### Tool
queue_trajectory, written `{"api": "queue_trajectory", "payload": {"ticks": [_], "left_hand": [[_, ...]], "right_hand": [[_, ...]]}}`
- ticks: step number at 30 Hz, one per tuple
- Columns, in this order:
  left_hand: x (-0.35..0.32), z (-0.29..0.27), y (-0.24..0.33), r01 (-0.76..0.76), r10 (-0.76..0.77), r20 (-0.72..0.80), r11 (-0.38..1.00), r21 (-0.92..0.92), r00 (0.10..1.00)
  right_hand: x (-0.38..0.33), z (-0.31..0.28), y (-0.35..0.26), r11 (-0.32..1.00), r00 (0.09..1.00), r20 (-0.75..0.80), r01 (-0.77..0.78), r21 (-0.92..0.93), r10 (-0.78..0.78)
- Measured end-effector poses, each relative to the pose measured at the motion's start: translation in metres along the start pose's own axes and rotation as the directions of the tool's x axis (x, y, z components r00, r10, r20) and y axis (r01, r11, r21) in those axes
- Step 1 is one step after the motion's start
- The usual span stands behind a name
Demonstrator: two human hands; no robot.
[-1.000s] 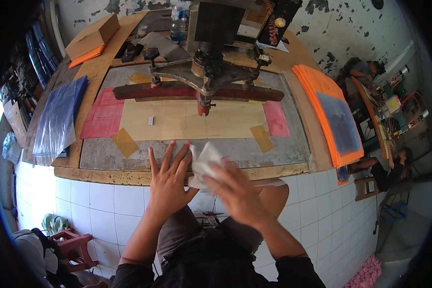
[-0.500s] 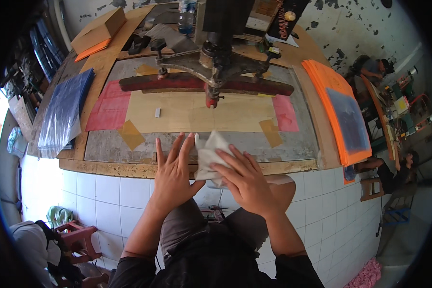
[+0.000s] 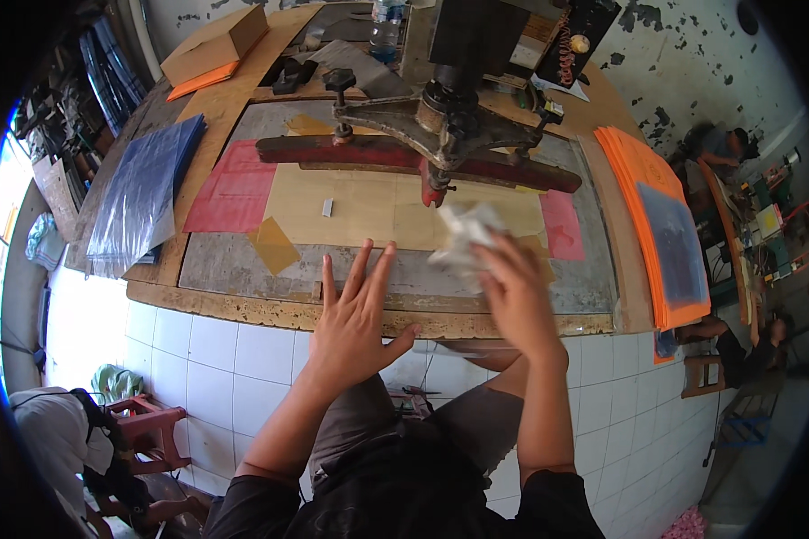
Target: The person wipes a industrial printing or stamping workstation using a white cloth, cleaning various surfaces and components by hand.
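My right hand [image 3: 520, 292] grips a crumpled whitish cloth [image 3: 469, 235], blurred by motion, over the front right part of the grey metal bed [image 3: 404, 280]. The cloth overlaps the lower edge of a long cream sheet [image 3: 377, 216]. With fingers spread, my left hand [image 3: 358, 314] rests at the bed's front edge, holding nothing. Pink sheets lie at both ends of the cream one, the left pink sheet [image 3: 229, 193] being larger. On the cream sheet sits a small white piece [image 3: 328, 207]. Above hangs a red bar [image 3: 368, 154] on a dark metal press head [image 3: 445, 126].
Clear plastic sheets [image 3: 139, 193] lie at the left of the table. Orange sheets [image 3: 625, 166] with a blue transparent sheet are stacked right. A cardboard box [image 3: 214, 43] and water bottle [image 3: 386, 31] stand at the back. Other people are at both sides.
My right hand has swept the cloth right and away from me, onto the cream sheet's edge. My left hand has parted from the cloth. The whole view has shifted slightly.
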State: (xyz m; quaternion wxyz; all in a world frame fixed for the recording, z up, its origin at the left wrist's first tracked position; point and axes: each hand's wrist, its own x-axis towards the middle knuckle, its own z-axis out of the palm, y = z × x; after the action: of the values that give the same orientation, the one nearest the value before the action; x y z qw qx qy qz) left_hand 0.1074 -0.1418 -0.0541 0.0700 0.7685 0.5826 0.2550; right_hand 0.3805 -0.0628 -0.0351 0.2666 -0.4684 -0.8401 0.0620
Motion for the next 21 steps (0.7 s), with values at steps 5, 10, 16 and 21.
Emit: {"api": "queue_trajectory", "payload": {"ticks": [5, 10, 16, 21], "left_hand": [[0.002, 0.003, 0.004, -0.083, 0.081, 0.025, 0.994, 0.068, 0.996], [0.000, 0.005, 0.000, -0.072, 0.071, 0.016, 0.995, 0.072, 0.997], [0.022, -0.002, -0.005, -0.118, 0.117, 0.019, 0.980, 0.161, 0.993], [0.042, -0.011, -0.021, -0.109, 0.104, 0.038, 0.980, 0.164, 0.994]], "right_hand": [[-0.030, -0.015, 0.035, 0.967, 0.966, -0.067, -0.247, 0.060, 0.251], [-0.068, -0.022, -0.036, 0.998, 0.999, 0.039, -0.024, -0.058, 0.026], [-0.052, -0.018, 0.004, 0.990, 0.989, -0.045, -0.139, -0.015, 0.138], [-0.008, -0.012, 0.024, 0.999, 0.999, -0.016, -0.031, 0.025, 0.031]]}}
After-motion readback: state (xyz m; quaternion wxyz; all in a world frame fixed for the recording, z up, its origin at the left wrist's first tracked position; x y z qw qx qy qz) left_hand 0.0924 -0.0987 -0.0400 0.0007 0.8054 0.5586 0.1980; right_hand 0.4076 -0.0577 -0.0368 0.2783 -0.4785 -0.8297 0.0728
